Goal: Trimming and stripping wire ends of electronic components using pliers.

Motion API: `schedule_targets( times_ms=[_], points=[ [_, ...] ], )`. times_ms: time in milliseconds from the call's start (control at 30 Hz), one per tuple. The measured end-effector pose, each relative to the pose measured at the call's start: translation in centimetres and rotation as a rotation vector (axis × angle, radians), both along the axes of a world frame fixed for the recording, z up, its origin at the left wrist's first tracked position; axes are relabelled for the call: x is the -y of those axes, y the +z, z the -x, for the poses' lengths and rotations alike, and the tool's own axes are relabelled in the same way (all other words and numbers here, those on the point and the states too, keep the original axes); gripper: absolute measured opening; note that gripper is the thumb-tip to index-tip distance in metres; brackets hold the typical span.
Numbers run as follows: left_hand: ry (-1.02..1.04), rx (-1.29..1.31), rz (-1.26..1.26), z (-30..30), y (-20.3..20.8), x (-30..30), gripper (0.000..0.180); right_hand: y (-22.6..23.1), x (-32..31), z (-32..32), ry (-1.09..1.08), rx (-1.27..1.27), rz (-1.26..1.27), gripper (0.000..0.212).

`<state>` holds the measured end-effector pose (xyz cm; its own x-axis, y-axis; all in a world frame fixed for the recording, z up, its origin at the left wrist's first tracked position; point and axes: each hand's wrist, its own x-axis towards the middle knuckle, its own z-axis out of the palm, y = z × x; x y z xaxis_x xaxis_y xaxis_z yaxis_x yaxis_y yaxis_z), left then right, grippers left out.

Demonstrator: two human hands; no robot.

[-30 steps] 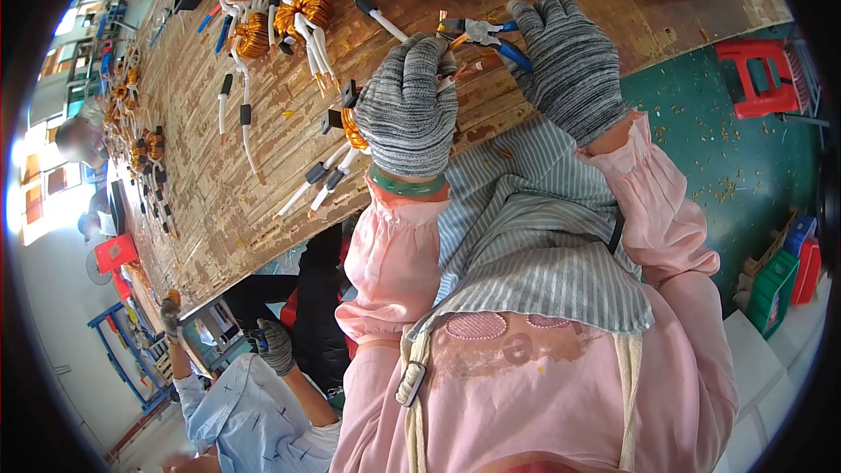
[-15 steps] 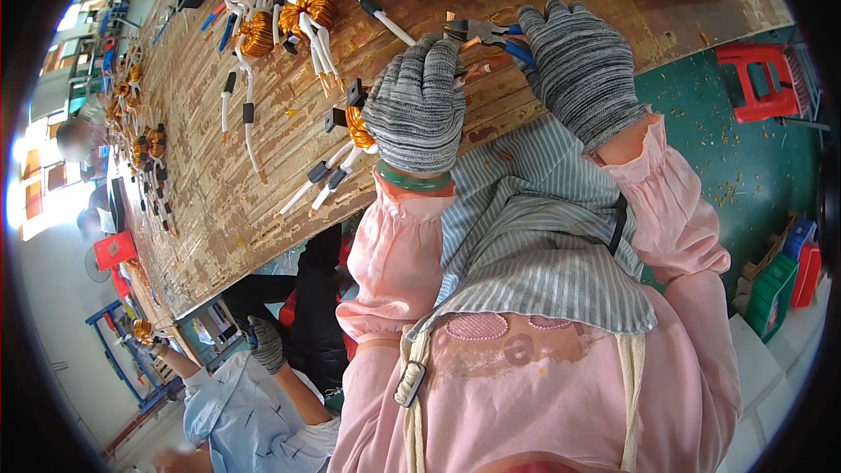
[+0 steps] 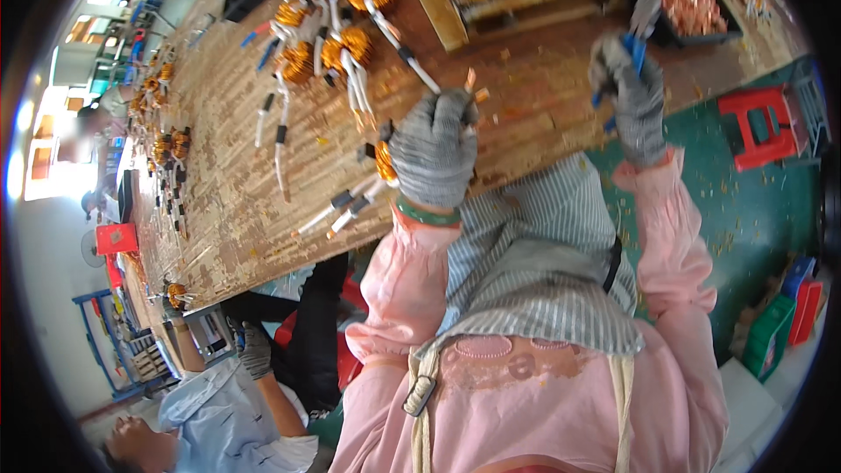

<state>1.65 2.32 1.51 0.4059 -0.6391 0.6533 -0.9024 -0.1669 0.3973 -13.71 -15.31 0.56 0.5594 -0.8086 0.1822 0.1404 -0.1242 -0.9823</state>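
My gloved left hand [image 3: 434,149] is closed around a copper-wound toroid coil [image 3: 384,161] at the table's near edge, covering most of it. Its white-sleeved leads [image 3: 346,208] stick out to the left, and bare copper ends [image 3: 472,86] show beyond my fingers. In my gloved right hand [image 3: 632,96] is a pair of blue-handled cutting pliers [image 3: 636,51], raised with the jaws pointing away from me. The pliers' head is blurred, so whether the jaws are apart does not show. They are close to a black tray [image 3: 673,35] of copper scraps.
Several finished-looking coils [image 3: 349,48] with white leads lie at the back left of the worn wooden table [image 3: 236,236]. A wooden frame [image 3: 436,4] stands at the back. A red stool [image 3: 758,127] is at the right. Another person [image 3: 236,412] works at the lower left.
My right hand has moved away from the left one, up and right toward the tray, carrying the pliers. My left hand keeps the coil; the whole view has shifted slightly.
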Motion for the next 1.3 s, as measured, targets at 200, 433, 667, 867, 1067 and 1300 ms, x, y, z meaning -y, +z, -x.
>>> schedule_targets(
  times_ms=[200, 433, 667, 867, 1067, 1300],
  points=[
    [0.017, -0.059, -0.074, 0.2, -0.1, -0.3, 0.027, 1.5, -1.5, 0.8, 0.083, -0.73, 0.703, 0.024],
    [0.024, -0.101, -0.391, 0.1, 1.3, -1.7, 0.023, 15.9, -9.5, -8.4, 0.417, -0.45, 1.307, 0.026],
    [0.008, -0.1, -0.443, 0.4, -0.3, 0.8, 0.028, 23.3, -14.9, -17.8, 0.431, -0.145, 1.423, 0.028],
    [-0.024, -0.14, -0.569, 0.2, 1.4, -0.3, 0.031, 15.9, -8.1, -10.2, 0.284, -0.246, 1.67, 0.031],
    [-0.084, -0.11, -0.422, -0.1, 0.3, 0.6, 0.035, 2.3, -0.9, 0.8, 0.147, -0.641, 0.505, 0.03],
    [-0.09, -0.135, -0.306, -0.2, -0.4, -0.6, 0.03, -1.2, -0.7, 1.4, 0.003, -0.703, 0.497, 0.027]
  ],
)
